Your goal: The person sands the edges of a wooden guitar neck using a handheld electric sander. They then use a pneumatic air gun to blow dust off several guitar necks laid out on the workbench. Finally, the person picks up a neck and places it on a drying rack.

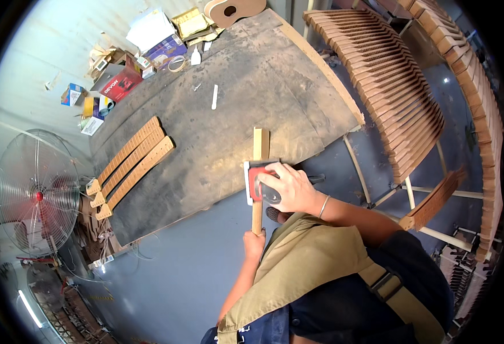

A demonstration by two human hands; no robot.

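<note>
Right hand (291,188): fingers are curling over the top of a red-and-black handheld tool (256,179), spread slightly and closing around its body. Left hand (254,245): fingers are wrapping closed around the near end of a narrow wooden piece (256,219); single fingertips are not showing clearly.

Wooden piece is extending away from the left hand and passing beneath the tool at the near edge of the workbench (252,74). Tool is sitting across it, its pale flat side facing left. Beyond the tool, a squared wooden section (261,143) is lying on the bench; cannot tell whether it is joining the same piece.

Right wrist is bearing a thin bracelet (324,207); wearer is having a tan apron (315,261) over dark clothing.

Farther out: a white strip (214,97) is lying mid-bench. Three fretted wooden necks (135,164) are lying side by side at left, heads toward a wire-caged fan (37,195). Along the far edge, a white bottle (195,56), a tape roll (177,63), a red box (120,80) and a guitar-shaped body (234,10) are standing or lying. At right, a rack is carrying a long row of brown wooden parts (383,86).
</note>
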